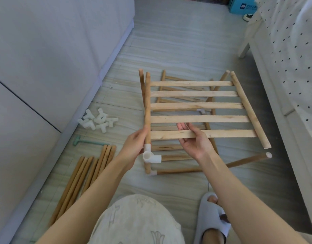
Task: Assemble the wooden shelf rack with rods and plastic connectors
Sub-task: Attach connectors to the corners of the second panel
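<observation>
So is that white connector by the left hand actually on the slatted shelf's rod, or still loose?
On. The white connector caps the near end of the slatted shelf side rod, gripped by the left hand; its other sockets show empty.

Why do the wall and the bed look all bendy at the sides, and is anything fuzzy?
Head view: the wide lens bows the cabinet and bed edges outward; soft daylight, only faint shadows under the slatted shelf panel; no strong glare; the centre, with the left hand and white connector, is sharp, while the far blue box is a bit soft.
</observation>
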The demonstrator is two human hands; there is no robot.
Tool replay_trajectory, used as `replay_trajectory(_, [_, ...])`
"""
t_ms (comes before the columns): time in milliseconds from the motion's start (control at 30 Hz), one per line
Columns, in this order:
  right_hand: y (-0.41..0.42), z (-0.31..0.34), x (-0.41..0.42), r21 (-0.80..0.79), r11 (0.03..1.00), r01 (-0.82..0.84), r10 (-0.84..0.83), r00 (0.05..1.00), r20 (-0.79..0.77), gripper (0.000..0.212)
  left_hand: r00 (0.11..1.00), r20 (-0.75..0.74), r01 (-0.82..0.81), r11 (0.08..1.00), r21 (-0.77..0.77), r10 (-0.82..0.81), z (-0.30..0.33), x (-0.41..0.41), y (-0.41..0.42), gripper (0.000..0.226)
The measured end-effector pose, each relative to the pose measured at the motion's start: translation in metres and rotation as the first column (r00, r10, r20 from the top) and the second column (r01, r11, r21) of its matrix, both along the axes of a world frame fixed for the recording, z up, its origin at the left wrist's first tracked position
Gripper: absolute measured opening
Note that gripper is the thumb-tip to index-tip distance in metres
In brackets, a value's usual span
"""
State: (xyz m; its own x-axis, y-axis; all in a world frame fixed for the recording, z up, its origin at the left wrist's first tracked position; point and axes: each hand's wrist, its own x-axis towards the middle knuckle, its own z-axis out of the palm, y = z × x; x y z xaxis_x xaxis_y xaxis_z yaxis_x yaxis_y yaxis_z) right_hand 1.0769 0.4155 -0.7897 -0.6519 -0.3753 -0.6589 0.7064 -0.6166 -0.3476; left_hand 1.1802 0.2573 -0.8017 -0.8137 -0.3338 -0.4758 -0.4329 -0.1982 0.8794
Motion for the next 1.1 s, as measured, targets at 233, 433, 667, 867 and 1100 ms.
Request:
replay_trajectory(233, [0.009,-0.002,0.005,0.328,0.889,-0.321,0.313,0.946,0.077,0.041,0.996,-0.083,-0.043,0.990,-0.136,0.032,-0.013,0.001,0.002,0.028])
replay_trajectory(433, [0.016,0.021,0.002,0.936,-0.226,0.269,0.968,0.168,0.186,0.051,0.990,-0.129,-0.076,0.975,-0.210,0.050,-0.016,0.001,0.002,0.025])
replay_trajectory(667, [-0.005,0.032,0.019,0.953,-0.129,0.276,0.881,-0.408,0.238,0.105,0.991,-0.136,-0.031,0.992,-0.122,0.014,-0.008,0.001,-0.004,0.022])
replay_trajectory(867, [-0.024,0.019,0.031,0.949,-0.122,0.290,0.886,-0.400,0.236,0.115,0.995,-0.100,-0.015,1.000,-0.010,0.014,0.000,0.004,-0.008,0.024])
replay_trajectory(1100, [-0.034,0.013,0.031,0.963,-0.103,0.250,0.917,-0.352,0.190,0.108,0.974,-0.160,-0.173,0.983,-0.069,0.160,-0.004,0.009,0.002,0.024])
